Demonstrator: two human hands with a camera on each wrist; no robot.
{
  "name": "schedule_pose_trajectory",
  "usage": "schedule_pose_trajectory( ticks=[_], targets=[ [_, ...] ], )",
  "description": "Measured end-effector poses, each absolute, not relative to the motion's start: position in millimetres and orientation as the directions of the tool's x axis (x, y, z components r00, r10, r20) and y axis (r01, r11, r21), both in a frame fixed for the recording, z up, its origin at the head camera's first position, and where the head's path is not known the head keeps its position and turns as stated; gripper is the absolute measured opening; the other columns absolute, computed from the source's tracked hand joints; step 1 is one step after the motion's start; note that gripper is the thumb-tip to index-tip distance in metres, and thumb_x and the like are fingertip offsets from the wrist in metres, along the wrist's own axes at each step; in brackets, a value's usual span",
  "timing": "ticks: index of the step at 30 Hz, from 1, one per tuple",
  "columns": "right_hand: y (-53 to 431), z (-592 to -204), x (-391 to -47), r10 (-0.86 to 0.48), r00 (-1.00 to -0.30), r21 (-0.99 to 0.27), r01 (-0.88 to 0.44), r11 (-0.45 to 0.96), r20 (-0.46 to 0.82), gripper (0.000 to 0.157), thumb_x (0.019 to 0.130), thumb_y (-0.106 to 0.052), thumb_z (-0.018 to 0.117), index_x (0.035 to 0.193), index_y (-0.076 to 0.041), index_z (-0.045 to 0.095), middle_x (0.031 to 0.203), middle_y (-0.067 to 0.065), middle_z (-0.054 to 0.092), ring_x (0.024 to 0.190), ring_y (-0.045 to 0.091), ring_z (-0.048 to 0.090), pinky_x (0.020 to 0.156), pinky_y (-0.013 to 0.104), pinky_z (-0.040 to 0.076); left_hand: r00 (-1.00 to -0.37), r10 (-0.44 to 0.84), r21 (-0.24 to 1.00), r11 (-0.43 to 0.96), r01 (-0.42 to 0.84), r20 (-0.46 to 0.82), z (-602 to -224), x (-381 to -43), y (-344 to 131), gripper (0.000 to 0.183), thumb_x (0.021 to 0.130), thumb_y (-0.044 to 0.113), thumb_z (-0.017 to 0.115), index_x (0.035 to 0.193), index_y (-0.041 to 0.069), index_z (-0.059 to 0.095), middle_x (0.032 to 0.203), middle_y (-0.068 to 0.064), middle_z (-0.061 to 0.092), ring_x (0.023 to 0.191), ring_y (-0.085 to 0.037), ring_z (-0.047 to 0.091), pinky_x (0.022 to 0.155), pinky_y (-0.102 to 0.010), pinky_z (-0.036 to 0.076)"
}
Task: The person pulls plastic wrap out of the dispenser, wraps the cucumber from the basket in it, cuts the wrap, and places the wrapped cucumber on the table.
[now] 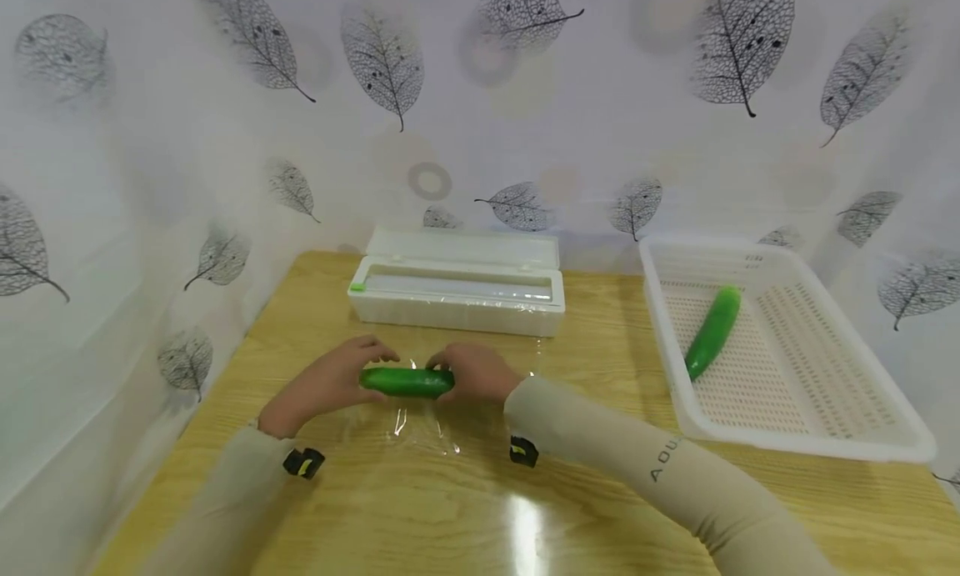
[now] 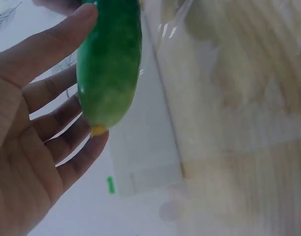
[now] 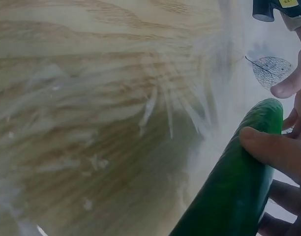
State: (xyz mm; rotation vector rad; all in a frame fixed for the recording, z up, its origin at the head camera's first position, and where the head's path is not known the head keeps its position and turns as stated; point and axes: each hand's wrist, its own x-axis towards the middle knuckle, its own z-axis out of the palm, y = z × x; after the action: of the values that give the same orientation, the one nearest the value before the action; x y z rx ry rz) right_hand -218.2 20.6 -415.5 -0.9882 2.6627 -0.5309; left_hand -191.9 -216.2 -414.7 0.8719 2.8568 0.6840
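A green cucumber (image 1: 407, 383) lies crosswise over clear plastic film (image 1: 420, 430) in the head view. My left hand (image 1: 333, 384) is curved round its left end. In the left wrist view the thumb lies along the cucumber (image 2: 111, 64), with the fingers behind it and one fingertip by its yellow tip. My right hand (image 1: 478, 373) grips the other end. The right wrist view has its thumb (image 3: 271, 150) pressed on the cucumber (image 3: 239, 177) and fingers on the far side. Just beyond the hands, a white film dispenser box (image 1: 457, 313) has its lid up.
To the right, a white plastic basket (image 1: 678, 401) holds a second cucumber (image 1: 712, 333). Everything stands on a wood-grain table (image 1: 390, 509). A leaf-patterned cloth (image 1: 480, 142) hangs behind and to the left.
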Motion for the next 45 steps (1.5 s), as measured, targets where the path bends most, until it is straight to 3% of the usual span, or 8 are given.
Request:
schedule_pose_trajectory(
  ticks=[5, 10, 28, 34, 45],
  targets=[
    [16, -425, -216, -0.655, -0.749, -0.415, -0.567, 0.711, -0.098, 0.044, 0.069, -0.025, 0.079, 0.111, -0.015, 0.067, 0.093, -0.005, 0.065, 0.077, 0.006, 0.055, 0.067, 0.019, 0.045, -0.838, 0.546, 0.444, 0.753, 0.485, -0.010, -425, -193, -209, 0.048, 0.066, 0.017, 0.084, 0.110, 0.014, 0.065, 0.105, -0.001, 0.062, 0.093, -0.015, 0.058, 0.082, -0.037, 0.052],
    [12, -429, -211, -0.648, -0.751, -0.420, -0.551, 0.721, -0.127, 0.044, 0.069, -0.026, 0.080, 0.109, -0.015, 0.068, 0.090, -0.006, 0.064, 0.074, 0.005, 0.052, 0.064, 0.018, 0.042, -0.817, 0.576, 0.403, 0.749, 0.526, -0.004, -429, -191, -205, 0.047, 0.063, 0.013, 0.084, 0.106, 0.012, 0.067, 0.100, -0.001, 0.064, 0.087, -0.013, 0.058, 0.077, -0.035, 0.051],
    [20, -438, -200, -0.693, -0.716, -0.401, -0.612, 0.681, -0.083, 0.050, 0.074, -0.038, 0.078, 0.113, -0.011, 0.065, 0.103, 0.000, 0.068, 0.087, 0.010, 0.060, 0.075, 0.021, 0.049, -0.829, 0.556, 0.369, 0.785, 0.497, -0.067, -440, -181, -203, 0.044, 0.065, 0.019, 0.085, 0.103, 0.015, 0.064, 0.099, 0.003, 0.061, 0.085, -0.009, 0.056, 0.074, -0.031, 0.050],
    [49, -422, -198, -0.688, -0.718, -0.422, -0.596, 0.683, -0.101, 0.042, 0.080, -0.031, 0.074, 0.116, -0.010, 0.064, 0.109, 0.003, 0.066, 0.096, 0.017, 0.062, 0.082, 0.030, 0.052, -0.829, 0.552, 0.393, 0.785, 0.478, -0.094, -440, -181, -203, 0.044, 0.066, 0.020, 0.084, 0.105, 0.014, 0.064, 0.099, 0.001, 0.061, 0.088, -0.013, 0.058, 0.077, -0.034, 0.051],
    [117, -419, -197, -0.614, -0.765, -0.502, -0.459, 0.733, -0.197, 0.035, 0.074, -0.009, 0.078, 0.107, -0.007, 0.068, 0.102, 0.005, 0.069, 0.084, 0.018, 0.063, 0.073, 0.031, 0.053, -0.826, 0.554, 0.421, 0.777, 0.468, -0.104, -439, -185, -207, 0.045, 0.069, 0.021, 0.083, 0.109, 0.013, 0.064, 0.101, 0.001, 0.061, 0.093, -0.015, 0.059, 0.081, -0.036, 0.051]
  ],
)
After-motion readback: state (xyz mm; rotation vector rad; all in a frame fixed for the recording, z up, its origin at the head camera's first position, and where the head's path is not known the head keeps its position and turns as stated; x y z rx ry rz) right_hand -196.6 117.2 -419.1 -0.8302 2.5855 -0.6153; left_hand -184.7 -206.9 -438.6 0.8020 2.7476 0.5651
